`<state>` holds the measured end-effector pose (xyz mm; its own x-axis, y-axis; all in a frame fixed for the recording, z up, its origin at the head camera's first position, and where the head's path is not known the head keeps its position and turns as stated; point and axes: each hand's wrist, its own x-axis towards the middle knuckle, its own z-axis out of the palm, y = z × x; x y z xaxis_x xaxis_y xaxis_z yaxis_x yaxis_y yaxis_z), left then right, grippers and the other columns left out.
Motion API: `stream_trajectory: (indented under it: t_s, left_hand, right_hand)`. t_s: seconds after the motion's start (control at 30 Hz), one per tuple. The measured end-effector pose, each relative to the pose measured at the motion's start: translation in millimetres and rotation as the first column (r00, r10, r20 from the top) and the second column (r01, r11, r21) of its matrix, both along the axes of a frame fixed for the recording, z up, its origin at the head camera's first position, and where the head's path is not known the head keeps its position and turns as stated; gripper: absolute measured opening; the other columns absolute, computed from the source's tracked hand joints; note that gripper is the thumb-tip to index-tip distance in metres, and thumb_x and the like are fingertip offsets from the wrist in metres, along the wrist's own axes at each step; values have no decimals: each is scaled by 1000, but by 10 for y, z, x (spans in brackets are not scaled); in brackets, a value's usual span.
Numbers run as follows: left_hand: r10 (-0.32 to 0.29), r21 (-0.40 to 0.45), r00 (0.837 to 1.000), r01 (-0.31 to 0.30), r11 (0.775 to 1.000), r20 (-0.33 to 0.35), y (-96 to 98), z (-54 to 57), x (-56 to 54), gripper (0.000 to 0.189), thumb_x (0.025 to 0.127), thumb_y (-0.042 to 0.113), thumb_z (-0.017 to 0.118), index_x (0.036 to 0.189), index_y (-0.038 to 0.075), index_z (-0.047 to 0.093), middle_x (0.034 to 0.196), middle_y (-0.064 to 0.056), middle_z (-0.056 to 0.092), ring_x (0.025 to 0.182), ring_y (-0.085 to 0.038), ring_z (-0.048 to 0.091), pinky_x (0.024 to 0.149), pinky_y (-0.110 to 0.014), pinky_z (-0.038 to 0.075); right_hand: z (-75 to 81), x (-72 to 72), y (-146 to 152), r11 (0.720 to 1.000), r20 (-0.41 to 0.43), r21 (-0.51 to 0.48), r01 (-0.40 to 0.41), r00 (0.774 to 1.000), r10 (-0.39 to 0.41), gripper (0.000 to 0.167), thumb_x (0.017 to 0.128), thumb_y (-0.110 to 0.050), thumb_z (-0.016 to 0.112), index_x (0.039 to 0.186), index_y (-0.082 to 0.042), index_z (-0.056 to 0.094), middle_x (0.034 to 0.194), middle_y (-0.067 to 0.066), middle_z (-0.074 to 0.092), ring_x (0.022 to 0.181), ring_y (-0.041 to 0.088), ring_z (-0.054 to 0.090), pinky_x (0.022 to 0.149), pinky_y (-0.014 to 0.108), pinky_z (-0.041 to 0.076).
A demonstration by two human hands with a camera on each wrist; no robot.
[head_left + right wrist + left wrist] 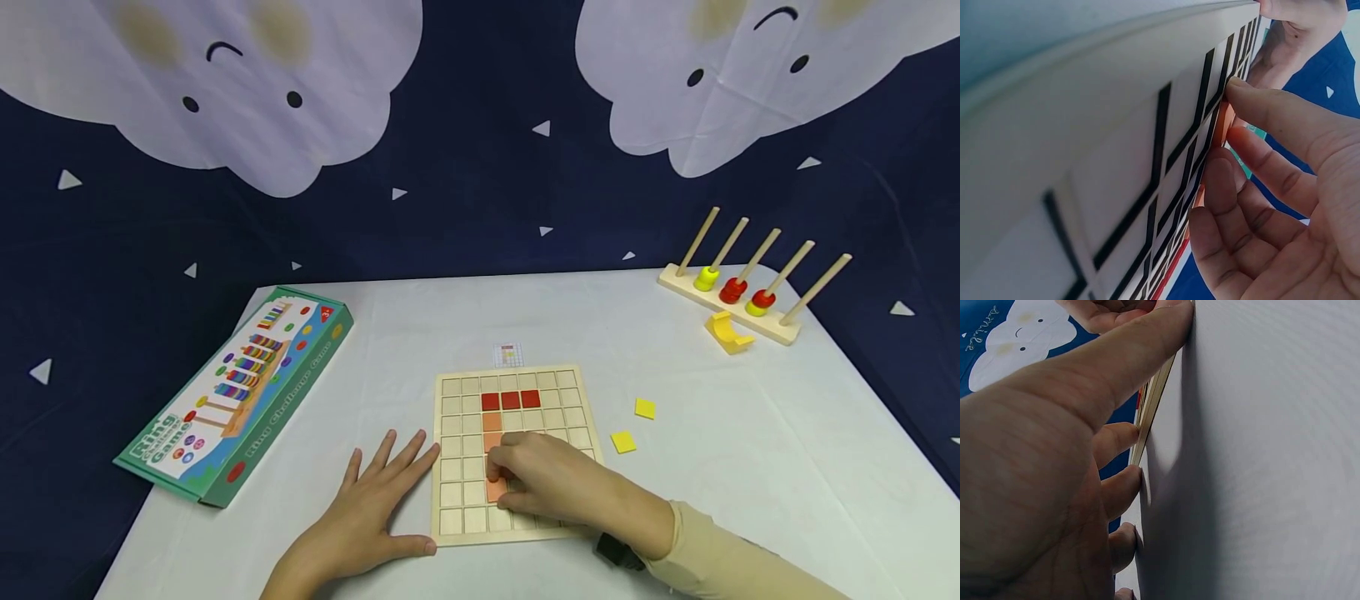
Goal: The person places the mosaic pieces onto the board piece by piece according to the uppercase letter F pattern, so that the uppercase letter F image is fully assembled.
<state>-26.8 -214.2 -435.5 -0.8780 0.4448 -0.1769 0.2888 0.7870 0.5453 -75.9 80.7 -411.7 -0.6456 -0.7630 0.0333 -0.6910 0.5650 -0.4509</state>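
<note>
A wooden grid board [461,533] lies flat on the table. Three red tiles [511,401] form a row near its far side, and below the left one a column of orange tiles [491,422] runs towards me. My right hand [558,479] is over the board, thumb and index finger curled about the lowest orange tile [495,490]; in the right wrist view that orange tile [1223,122] shows between them. My left hand [367,508] rests spread on the table, its index fingertip and thumb at the board's left edge. The right hand covers part of the column.
Two yellow tiles [644,408] lie right of the board, and a small printed pattern card [508,355] lies beyond it. A green game box [247,392] is at the left. At the far right stand a wooden peg rack [783,330] with rings and a yellow curved piece [727,333].
</note>
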Motion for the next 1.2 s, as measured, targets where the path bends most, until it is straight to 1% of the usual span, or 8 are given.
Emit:
stream_trajectory:
  t_s: [0.23, 0.4, 0.6, 0.8, 1.03, 1.2]
  left_hand:
    - [4, 4, 1000, -4, 1000, 4, -2, -15, 0, 111, 77, 71, 83, 170, 35, 34, 180, 2, 25, 168, -46, 9, 121, -86, 1]
    - [11, 1, 1000, -11, 1000, 11, 6, -25, 2, 111, 77, 71, 83, 169, 35, 34, 180, 2, 24, 168, -46, 8, 122, -85, 1]
    - [-3, 9, 1000, 3, 1000, -18, -2, -24, 4, 110, 77, 71, 83, 169, 34, 35, 180, 0, 27, 167, -48, 11, 120, -87, 3]
    - [-7, 4, 999, 7, 1000, -34, -5, -26, 2, 110, 77, 72, 82, 169, 34, 35, 180, 1, 27, 167, -48, 12, 120, -87, 4]
    - [-7, 1, 1000, 7, 1000, -30, -6, -34, 0, 110, 78, 72, 82, 170, 34, 34, 180, 1, 27, 167, -47, 12, 120, -87, 4]
    - [-9, 1, 999, 9, 1000, -33, -2, -23, 2, 110, 78, 72, 82, 169, 34, 35, 179, 1, 27, 167, -49, 13, 120, -88, 4]
  right_hand:
    - [31, -4, 46, 1000, 28, 0, 31, 999, -31, 14, 88, -18, 87, 97, -18, 76, 89, -9, 68, 73, -3, 48, 68, 17, 47]
    - [65, -18, 120, 998, 1, -8, 59, 998, -59, 15, 87, -20, 87, 97, -20, 78, 87, -9, 67, 72, -3, 48, 66, 18, 46]
    - [100, -66, 307, 993, -7, -22, 115, 993, -115, 17, 85, -21, 88, 97, -22, 77, 86, -10, 66, 73, -2, 50, 68, 21, 47]
    - [134, -107, 527, 981, 1, -8, 192, 981, -192, 16, 87, -23, 89, 99, -23, 77, 96, -12, 72, 84, 4, 63, 74, 26, 54]
    - [170, -146, 813, 967, 23, -9, 253, 967, -253, 22, 87, -23, 89, 106, -21, 78, 98, -12, 70, 87, 5, 62, 77, 27, 55]
    - [161, -160, 995, 947, 26, 6, 321, 947, -321, 28, 87, -27, 90, 111, -23, 78, 103, -13, 71, 91, 5, 64, 79, 30, 56]
